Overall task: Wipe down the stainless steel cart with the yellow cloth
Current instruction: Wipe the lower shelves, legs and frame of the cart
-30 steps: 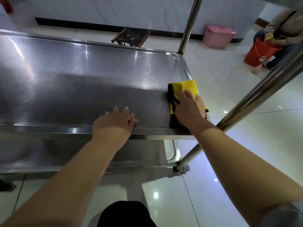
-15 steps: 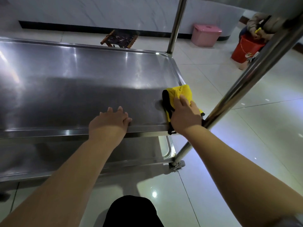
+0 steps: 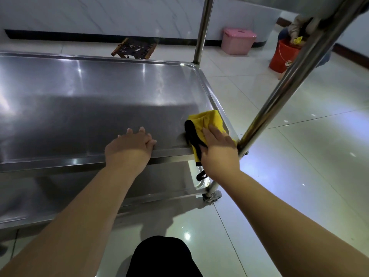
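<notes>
- The right hand [image 3: 218, 151] lies flat on the yellow cloth [image 3: 207, 121], fingers straight and pressing it down on the near right corner of the cart shelf [image 3: 89, 100].
- The cloth sticks out beyond the fingertips as a yellow fold with a black edge; part of it hangs over the shelf's front rim below the palm.
- The left hand [image 3: 129, 149] rests on the shelf's front rim [image 3: 60, 161], well to the left of the cloth, fingers loosely bent over the edge and grasping nothing.
- Just right of the right hand rises a steel upright post [image 3: 295, 72]; below the hands is a lower shelf [image 3: 60, 196].
- Beyond the hands, on the pale tiled floor [image 3: 299, 156], stand a small wooden stool [image 3: 134, 47], a pink lidded box [image 3: 238, 41] and a red bucket [image 3: 283, 56] with a crouching person [image 3: 299, 25] beside it.
</notes>
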